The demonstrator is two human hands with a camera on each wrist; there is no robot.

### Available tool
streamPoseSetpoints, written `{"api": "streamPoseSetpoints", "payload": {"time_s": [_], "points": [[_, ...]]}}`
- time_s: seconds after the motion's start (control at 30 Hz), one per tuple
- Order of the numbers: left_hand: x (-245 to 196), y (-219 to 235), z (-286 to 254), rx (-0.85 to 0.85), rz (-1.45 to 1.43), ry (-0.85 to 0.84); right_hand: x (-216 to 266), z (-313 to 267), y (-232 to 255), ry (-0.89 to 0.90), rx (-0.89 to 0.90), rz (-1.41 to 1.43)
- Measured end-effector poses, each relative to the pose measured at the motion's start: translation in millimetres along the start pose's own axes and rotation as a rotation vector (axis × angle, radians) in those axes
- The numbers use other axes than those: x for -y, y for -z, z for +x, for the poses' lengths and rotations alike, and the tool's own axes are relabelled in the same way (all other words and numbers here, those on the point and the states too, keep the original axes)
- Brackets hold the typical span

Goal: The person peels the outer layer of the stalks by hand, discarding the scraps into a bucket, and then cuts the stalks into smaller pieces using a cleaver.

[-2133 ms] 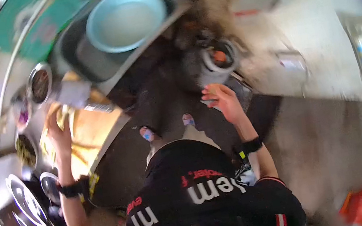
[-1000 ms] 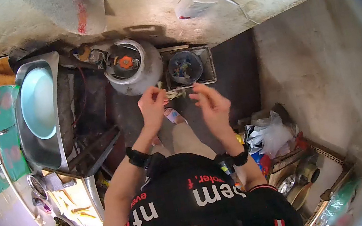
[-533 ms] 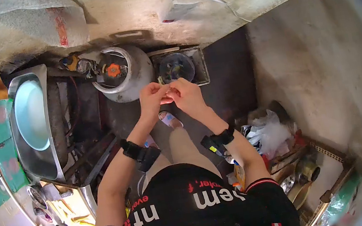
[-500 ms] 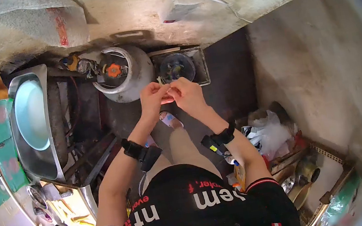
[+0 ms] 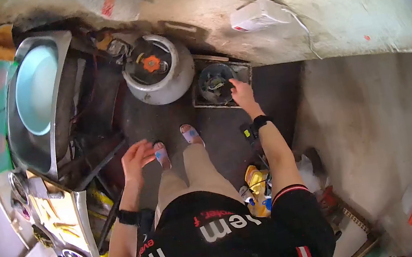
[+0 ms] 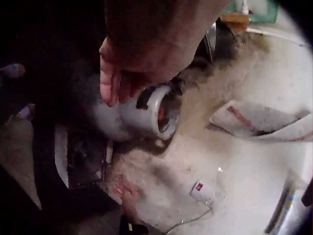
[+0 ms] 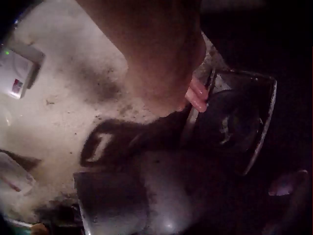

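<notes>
In the head view, the right hand [image 5: 245, 94] is over the right edge of a dark round bin [image 5: 203, 86], which holds scraps [image 5: 215, 82] and stands in a square crate [image 5: 213, 106]. The right wrist view shows two of this hand's fingertips [image 7: 198, 95], fairly straight, beside the bin; nothing is visible in them. Lower left, the left hand [image 5: 137, 160] hangs above the floor near the slippers, fingers relaxed and apart from any object. In the left wrist view its fingers [image 6: 108, 85] point down, with nothing clearly held.
A gas cylinder [image 5: 172, 88] with an orange valve stands left of the crate. Farther left are a metal sink [image 5: 39, 159] with a blue basin [image 5: 38, 88] and a board [image 5: 79, 204] bearing pale strips. A yellow package [image 5: 257, 188] lies near the right side of the body.
The hands, together half a second ago with a pale piece between them, have parted. The left hand moved down and left, the right hand toward the bin. That piece is no longer visible between them.
</notes>
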State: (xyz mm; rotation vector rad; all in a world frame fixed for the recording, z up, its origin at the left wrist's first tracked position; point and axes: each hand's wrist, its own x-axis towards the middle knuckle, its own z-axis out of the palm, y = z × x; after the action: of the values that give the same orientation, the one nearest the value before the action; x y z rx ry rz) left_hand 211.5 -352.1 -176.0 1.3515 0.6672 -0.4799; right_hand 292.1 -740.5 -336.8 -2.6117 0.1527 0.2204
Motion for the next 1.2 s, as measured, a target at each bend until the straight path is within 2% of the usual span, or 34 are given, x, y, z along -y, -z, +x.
{"api": "streamPoseSetpoints", "payload": {"time_s": [0.07,0.13,0.2,0.23,0.27,0.3,0.33,0.37,0.4,0.43,0.47,0.5,0.57,0.63,0.7,0.77,0.8,0.87,0.9,0.97,1.03,1.07,1.1,1.13,1.17,1.2], "points": [[9.2,33.5,-24.1,-0.129,0.04,0.061,-24.1,7.0,-16.9,0.066,-0.208,0.13],[27.3,61.6,-51.5,-0.202,0.026,0.048,-12.6,2.1,-3.3,-0.192,-0.073,0.484],[45.2,77.0,-79.0,-0.337,-0.02,0.048,-1.1,-11.1,0.6,-0.258,0.112,0.441],[52.7,82.0,-91.1,-0.426,-0.064,0.013,-36.1,-12.3,-38.9,0.066,0.08,0.197],[62.8,85.7,-103.9,-0.459,-0.074,0.011,-7.4,-16.8,-23.8,0.497,0.03,0.07],[72.9,91.0,-116.5,-0.495,-0.092,0.011,-3.7,-19.5,-37.2,0.122,0.452,0.303],[80.2,96.7,-129.5,-0.498,-0.16,0.035,26.8,-35.6,-34.4,0.163,0.516,0.377],[87.1,104.4,-138.8,-0.49,-0.23,0.053,28.7,-35.8,-70.8,-0.08,0.663,0.438],[95.9,112.0,-148.9,-0.58,-0.291,0.021,36.1,-38.5,-98.0,0.212,0.653,0.586],[103.1,116.7,-155.9,-0.59,-0.324,0.034,53.9,-37.8,-115.2,0.482,0.637,0.743],[106.8,121.9,-161.0,-0.579,-0.349,0.048,101.3,-34.7,-111.8,0.484,0.738,0.548],[106.6,126.9,-167.5,-0.61,-0.396,0.019,168.2,-38.2,-93.1,0.481,0.804,0.339],[104.7,144.1,-185.1,-0.761,-0.381,-0.03,261.3,-52.4,-101.5,0.827,0.726,0.376],[114.0,173.2,-198.3,-0.919,-0.308,-0.125,373.9,-80.6,-69.1,0.869,0.849,0.458],[104.8,205.0,-212.7,-1.152,-0.035,-0.157,456.4,-99.8,-63.7,1.141,0.722,0.541],[96.8,239.8,-214.5,-1.415,0.155,-0.362,533.6,-119.7,-52.3,1.341,0.446,0.565],[74.2,252.4,-221.5,-1.457,0.16,-0.294,562.9,-125.0,-54.6,1.376,0.374,0.465],[61.7,284.1,-206.2,-1.601,0.293,-0.243,606.7,-133.4,-71.0,1.423,0.264,0.242],[50.4,296.1,-199.4,-1.607,0.333,-0.293,621.8,-136.1,-80.8,1.434,0.26,0.229],[42.1,324.5,-168.1,-1.648,0.529,-0.297,646.5,-138.6,-102.1,1.393,0.315,-0.095],[26.1,338.9,-151.8,-1.618,0.615,-0.128,653.9,-139.1,-117.2,1.354,0.349,-0.191],[28.3,348.3,-150.2,-1.611,0.602,-0.132,654.6,-137.3,-120.6,1.338,0.426,-0.214],[30.9,356.1,-149.0,-1.532,0.627,-0.11,656.6,-136.1,-120.1,1.321,0.503,-0.24],[34.4,363.1,-148.8,-1.451,0.653,-0.089,656.3,-133.7,-122.0,1.31,0.512,-0.217],[39.8,373.0,-152.5,-1.442,0.647,-0.089,656.0,-131.8,-120.2,1.304,0.513,-0.228],[43.9,384.7,-162.2,-1.36,0.68,-0.18,656.0,-131.1,-115.3,1.301,0.498,-0.211]]}}
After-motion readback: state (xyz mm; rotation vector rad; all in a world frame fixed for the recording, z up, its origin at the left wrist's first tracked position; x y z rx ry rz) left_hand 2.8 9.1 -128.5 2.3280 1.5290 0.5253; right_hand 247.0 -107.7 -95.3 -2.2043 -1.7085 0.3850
